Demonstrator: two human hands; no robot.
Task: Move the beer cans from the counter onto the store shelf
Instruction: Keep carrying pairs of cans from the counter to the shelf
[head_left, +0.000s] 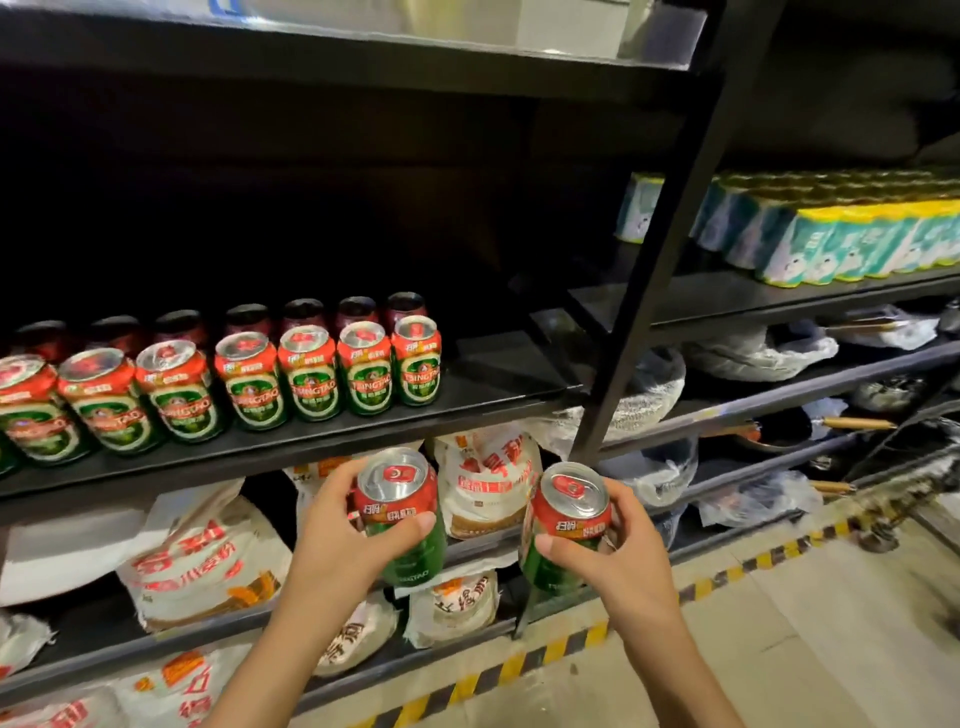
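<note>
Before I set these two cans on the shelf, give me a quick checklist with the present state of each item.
1. Left hand grip on its red-and-green beer can: ok, fingers wrapped round it.
2. Right hand grip on the other red-and-green beer can: ok.
3. Held cans upright: not ok, both tilted.
4. Free space on the black metal shelf right of the row of standing cans: ok.
5. Black upright post beside that space: ok, clear of both hands.
6. Depth behind the row: cannot tell, too dark.

Both forearms are showing bare, with no sleeves reaching into view. The left hand (337, 535) and right hand (618, 545) are wearing no gloves.
</note>
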